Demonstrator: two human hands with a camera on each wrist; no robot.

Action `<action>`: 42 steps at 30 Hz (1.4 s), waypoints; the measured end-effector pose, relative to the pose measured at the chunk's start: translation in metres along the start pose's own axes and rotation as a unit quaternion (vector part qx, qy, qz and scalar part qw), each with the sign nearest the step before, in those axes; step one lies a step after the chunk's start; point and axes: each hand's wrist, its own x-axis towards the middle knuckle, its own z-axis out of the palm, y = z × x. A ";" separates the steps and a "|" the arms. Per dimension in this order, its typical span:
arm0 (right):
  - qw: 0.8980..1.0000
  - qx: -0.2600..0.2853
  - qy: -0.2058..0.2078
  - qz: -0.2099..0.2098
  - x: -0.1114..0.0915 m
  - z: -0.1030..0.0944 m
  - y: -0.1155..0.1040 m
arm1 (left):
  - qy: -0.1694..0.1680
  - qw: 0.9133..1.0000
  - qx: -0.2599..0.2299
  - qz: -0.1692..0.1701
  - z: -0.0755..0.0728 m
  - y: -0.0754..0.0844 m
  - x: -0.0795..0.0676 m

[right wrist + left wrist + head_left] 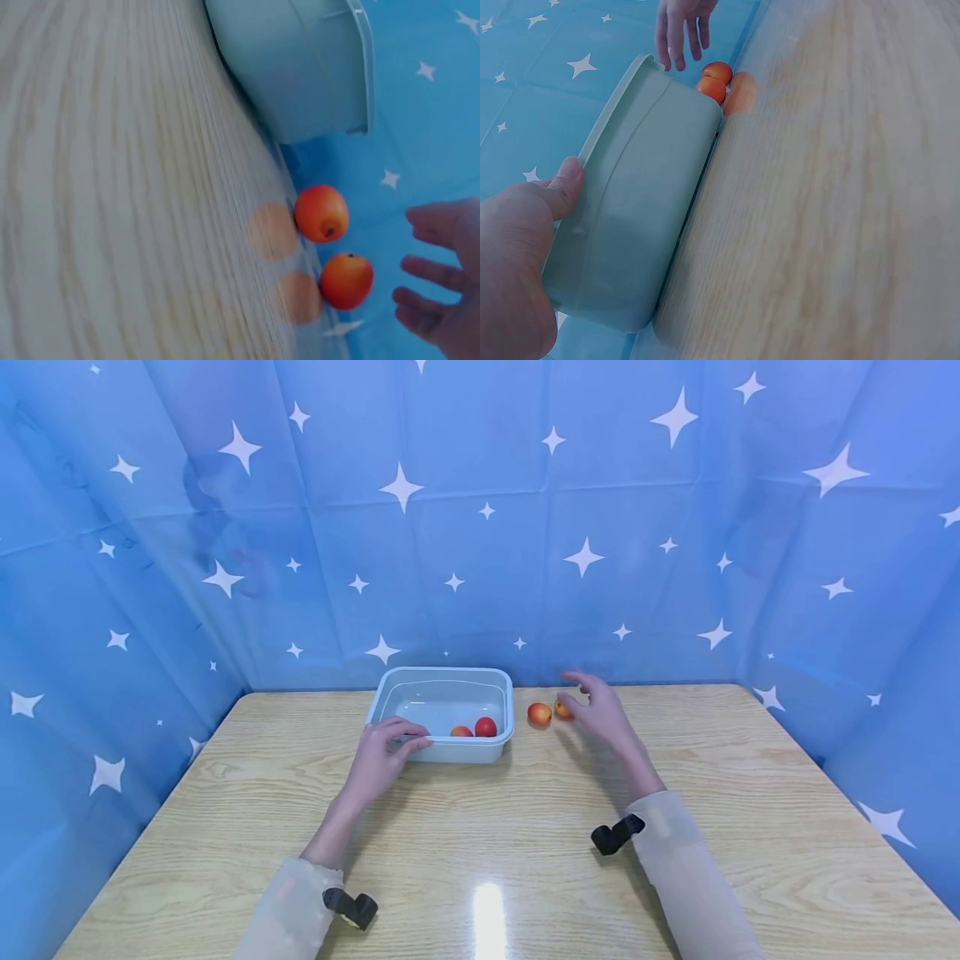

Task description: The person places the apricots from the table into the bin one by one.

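A light blue plastic container (pixel 431 750) stands toward the back of the table, two red and orange fruits (pixel 486 727) inside near its front wall. My left hand (pixel 378 758) grips its front left rim, thumb on the outer wall and fingers over the edge. Right of the container, two small red-orange fruits like apples (pixel 321 214) lie side by side on the table; one shows a stem hollow. Over them hovers my right hand (pixel 600 710), fingers apart and nothing between them. It partly covers the farther-right fruit (pixel 563 710) in the head view.
The pale wooden table (pixel 480 835) has its back edge just behind the container and fruits. A blue curtain with white stars (pixel 480 527) hangs close behind it and along both sides. Each sleeve carries a small black wrist camera (pixel 618 835).
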 end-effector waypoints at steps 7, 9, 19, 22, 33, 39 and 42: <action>0.999 -0.035 -0.034 0.010 -0.001 0.000 0.009 | -0.001 1.000 -0.003 -0.003 0.000 0.001 0.000; 0.999 -0.037 -0.035 0.010 -0.001 0.000 0.010 | -0.002 1.000 -0.004 -0.003 0.000 0.000 0.000; 0.997 -0.047 -0.053 0.011 -0.003 0.001 0.015 | -0.001 1.000 -0.003 -0.002 -0.001 0.002 0.000; 0.997 -0.050 -0.051 0.017 -0.004 0.001 0.016 | 0.000 1.000 -0.002 0.002 -0.001 0.002 0.000; 0.996 -0.050 -0.052 0.043 -0.007 0.004 0.016 | 0.004 1.000 -0.002 -0.002 0.000 0.001 0.000; 0.996 -0.040 -0.052 0.061 -0.008 0.003 0.016 | 0.005 1.000 -0.004 0.002 0.000 0.001 0.000; 0.996 -0.036 -0.046 0.067 -0.008 0.001 0.016 | 0.005 1.000 -0.002 0.002 0.000 0.001 0.000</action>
